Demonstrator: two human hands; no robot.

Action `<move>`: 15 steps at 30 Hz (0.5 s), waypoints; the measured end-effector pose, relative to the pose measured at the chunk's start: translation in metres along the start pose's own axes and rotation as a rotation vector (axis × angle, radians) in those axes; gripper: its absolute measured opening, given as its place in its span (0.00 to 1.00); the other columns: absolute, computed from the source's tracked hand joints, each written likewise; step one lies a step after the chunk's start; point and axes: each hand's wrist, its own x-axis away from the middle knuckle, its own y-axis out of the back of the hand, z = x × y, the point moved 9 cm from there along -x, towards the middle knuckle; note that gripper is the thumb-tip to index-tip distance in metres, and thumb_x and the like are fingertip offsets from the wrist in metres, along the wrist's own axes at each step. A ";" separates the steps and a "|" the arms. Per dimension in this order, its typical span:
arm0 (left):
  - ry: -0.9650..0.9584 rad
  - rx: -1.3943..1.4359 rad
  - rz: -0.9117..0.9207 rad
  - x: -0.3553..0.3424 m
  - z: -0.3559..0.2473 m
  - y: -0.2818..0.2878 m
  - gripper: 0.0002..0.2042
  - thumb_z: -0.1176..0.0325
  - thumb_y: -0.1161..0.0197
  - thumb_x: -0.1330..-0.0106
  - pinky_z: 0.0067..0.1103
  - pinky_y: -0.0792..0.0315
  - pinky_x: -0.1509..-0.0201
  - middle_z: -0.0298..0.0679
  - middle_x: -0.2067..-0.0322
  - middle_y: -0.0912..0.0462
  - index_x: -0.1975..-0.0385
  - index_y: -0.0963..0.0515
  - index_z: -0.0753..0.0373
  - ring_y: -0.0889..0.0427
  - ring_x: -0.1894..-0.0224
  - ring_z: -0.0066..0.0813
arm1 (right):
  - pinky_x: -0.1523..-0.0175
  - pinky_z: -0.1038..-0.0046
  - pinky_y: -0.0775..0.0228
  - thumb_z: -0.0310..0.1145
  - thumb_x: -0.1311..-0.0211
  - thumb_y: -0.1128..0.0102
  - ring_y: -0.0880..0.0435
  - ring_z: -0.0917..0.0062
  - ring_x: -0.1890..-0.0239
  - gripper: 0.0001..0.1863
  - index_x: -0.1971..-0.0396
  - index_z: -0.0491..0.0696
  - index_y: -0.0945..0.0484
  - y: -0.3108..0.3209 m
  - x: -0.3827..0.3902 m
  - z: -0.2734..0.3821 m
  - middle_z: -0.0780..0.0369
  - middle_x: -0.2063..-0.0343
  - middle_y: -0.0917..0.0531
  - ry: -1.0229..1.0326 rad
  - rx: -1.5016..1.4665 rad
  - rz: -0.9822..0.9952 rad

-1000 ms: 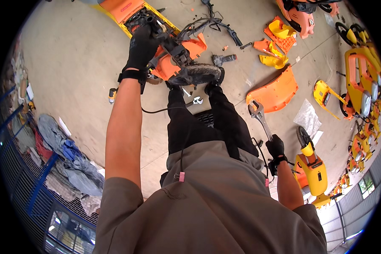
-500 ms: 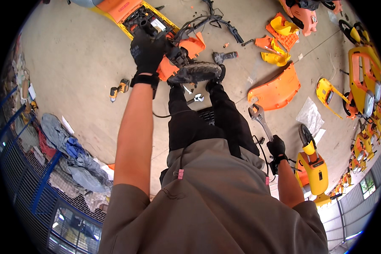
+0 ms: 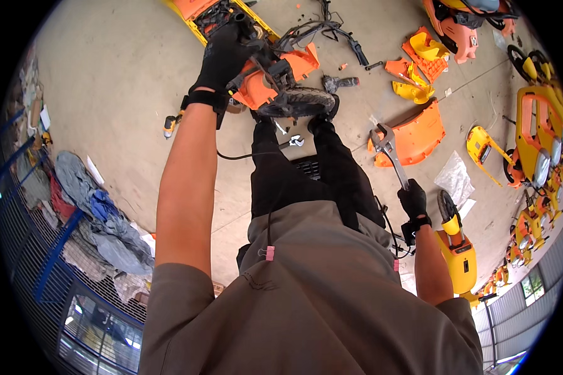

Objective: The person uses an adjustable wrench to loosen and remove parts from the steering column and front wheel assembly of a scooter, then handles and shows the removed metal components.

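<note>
My left hand [image 3: 222, 57], in a black glove, is closed round the black steering stem [image 3: 240, 20] of a partly stripped orange and yellow scooter. Its palm side and some fingers are hidden. Below the stem, orange front panels [image 3: 256, 89] flank the dark front wheel [image 3: 303, 100], which stands between my feet. My right hand [image 3: 413, 199], also gloved, grips the handle of a large adjustable wrench [image 3: 392, 153]. The wrench's jaw points away from me, over a curved orange panel [image 3: 422, 134]. A second, smaller adjustable wrench [image 3: 296, 141] lies on the floor between my legs.
A yellow cordless drill [image 3: 171, 125] lies partly behind my left forearm. Another power tool [image 3: 339, 82] rests right of the wheel, near handlebars with cables [image 3: 331, 28]. Orange and yellow covers [image 3: 413, 90] and scooters [image 3: 535, 125] stand to the right. Cloth heaps [image 3: 100, 206] line the left.
My right hand has raised the large wrench forward a little, its jaw now overlapping the orange panel. My left hand stays on the stem, and its forearm now partly covers the yellow drill. The view has shifted slightly.
</note>
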 end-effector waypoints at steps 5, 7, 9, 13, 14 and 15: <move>0.050 -0.097 -0.025 0.001 -0.001 0.004 0.19 0.56 0.25 0.51 0.31 0.25 0.65 0.44 0.73 0.17 0.69 0.20 0.64 0.18 0.69 0.42 | 0.64 0.55 0.27 0.35 0.51 0.39 0.18 0.50 0.67 0.13 0.68 0.45 0.25 -0.005 0.006 0.004 0.50 0.75 0.18 0.005 0.026 0.013; 0.112 -0.156 -0.158 0.006 -0.010 0.005 0.20 0.54 0.25 0.52 0.32 0.25 0.64 0.43 0.72 0.17 0.68 0.20 0.64 0.18 0.68 0.43 | 0.63 0.55 0.27 0.35 0.53 0.39 0.18 0.50 0.67 0.13 0.67 0.45 0.25 -0.011 0.009 -0.006 0.50 0.74 0.18 -0.035 0.043 0.060; 0.326 -0.234 -0.158 0.008 -0.021 0.000 0.22 0.50 0.27 0.50 0.31 0.25 0.63 0.43 0.71 0.17 0.66 0.20 0.64 0.17 0.68 0.42 | 0.62 0.54 0.26 0.36 0.55 0.38 0.18 0.50 0.65 0.15 0.67 0.45 0.24 -0.018 0.016 -0.021 0.49 0.73 0.17 -0.092 0.087 0.100; 0.279 -0.280 -0.096 0.012 -0.012 0.001 0.21 0.52 0.28 0.47 0.30 0.24 0.61 0.42 0.71 0.17 0.64 0.20 0.64 0.17 0.67 0.41 | 0.61 0.54 0.26 0.36 0.56 0.38 0.18 0.49 0.64 0.15 0.67 0.44 0.24 -0.020 0.028 -0.033 0.47 0.72 0.17 -0.140 0.107 0.142; 0.219 -0.184 -0.099 0.013 -0.008 0.002 0.20 0.53 0.28 0.46 0.30 0.24 0.61 0.43 0.71 0.17 0.64 0.21 0.64 0.17 0.67 0.41 | 0.60 0.54 0.26 0.36 0.56 0.38 0.18 0.49 0.64 0.15 0.67 0.44 0.24 -0.020 0.030 -0.036 0.47 0.72 0.17 -0.152 0.108 0.143; 0.159 -0.087 -0.101 0.014 -0.003 0.003 0.19 0.55 0.29 0.45 0.30 0.24 0.61 0.43 0.71 0.17 0.64 0.21 0.65 0.17 0.67 0.40 | 0.60 0.54 0.26 0.36 0.56 0.39 0.18 0.49 0.64 0.15 0.68 0.44 0.24 -0.020 0.031 -0.039 0.47 0.72 0.18 -0.164 0.109 0.144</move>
